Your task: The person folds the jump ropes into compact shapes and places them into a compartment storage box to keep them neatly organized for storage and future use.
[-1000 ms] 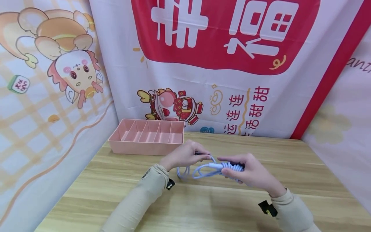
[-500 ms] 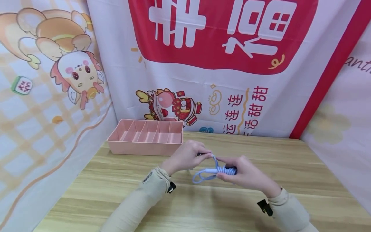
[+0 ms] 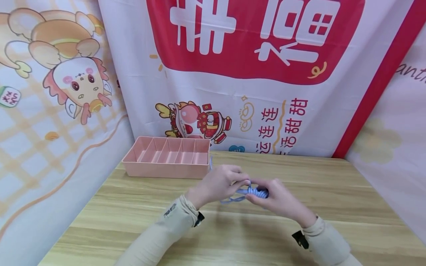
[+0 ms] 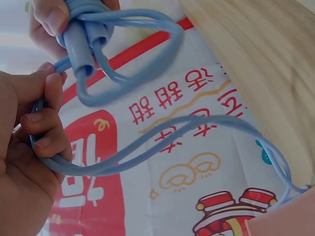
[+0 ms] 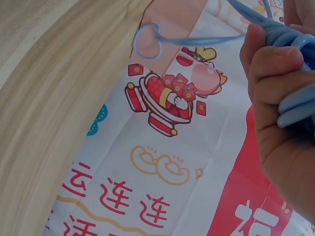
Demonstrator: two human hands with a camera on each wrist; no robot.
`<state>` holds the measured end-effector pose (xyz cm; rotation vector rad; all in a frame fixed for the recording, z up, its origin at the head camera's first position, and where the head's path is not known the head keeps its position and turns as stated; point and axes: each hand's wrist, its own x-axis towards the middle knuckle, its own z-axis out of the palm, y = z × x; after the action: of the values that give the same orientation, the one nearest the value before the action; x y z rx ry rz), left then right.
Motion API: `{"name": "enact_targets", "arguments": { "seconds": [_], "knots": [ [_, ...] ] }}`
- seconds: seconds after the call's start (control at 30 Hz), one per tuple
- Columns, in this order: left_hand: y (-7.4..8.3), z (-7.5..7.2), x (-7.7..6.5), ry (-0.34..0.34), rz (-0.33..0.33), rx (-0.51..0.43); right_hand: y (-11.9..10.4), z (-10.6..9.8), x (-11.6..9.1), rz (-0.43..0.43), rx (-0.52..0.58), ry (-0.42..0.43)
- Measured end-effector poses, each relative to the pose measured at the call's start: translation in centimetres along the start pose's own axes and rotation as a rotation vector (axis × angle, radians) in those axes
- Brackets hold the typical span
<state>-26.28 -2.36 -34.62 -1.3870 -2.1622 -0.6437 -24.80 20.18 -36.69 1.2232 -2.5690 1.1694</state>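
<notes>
Right hand (image 3: 283,201) has its grip snug round the wound blue cord (image 3: 257,193), left hand (image 3: 214,186) pinching its strand, above the bench (image 3: 263,244). Several turns look done; a doubled length (image 4: 216,119) hangs loose, so winding seems unfinished. Pink tray (image 3: 166,170) waits behind, cord not yet inside.

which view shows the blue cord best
Left wrist: the blue cord shows large, its loops and doubled strands plain. Head shows it small, partly hidden; right wrist shows a distant loop, the rest partly cropped at right.
</notes>
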Motion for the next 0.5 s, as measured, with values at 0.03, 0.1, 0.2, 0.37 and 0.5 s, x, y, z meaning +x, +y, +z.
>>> {"name": "enact_targets", "arguments": {
  "seconds": [0.03,0.1,0.2,0.37,0.5],
  "knots": [
    [0.2,0.0,0.1,0.002,0.012,0.015,0.0,0.1,0.0,-0.001,0.004,0.012],
    [0.7,-0.1,0.1,0.011,0.03,0.044,-0.1,0.3,0.0,-0.003,0.0,0.045],
    [1.3,0.0,0.3,0.038,0.041,0.062,-0.2,0.5,-0.1,-0.02,-0.012,0.119],
    [2.0,0.2,0.6,0.076,0.02,0.053,-0.1,0.3,-0.4,-0.022,-0.028,0.247],
    [2.3,0.5,0.6,0.098,-0.004,0.042,-0.2,0.0,-0.4,0.012,-0.058,0.28]
  ]
}}
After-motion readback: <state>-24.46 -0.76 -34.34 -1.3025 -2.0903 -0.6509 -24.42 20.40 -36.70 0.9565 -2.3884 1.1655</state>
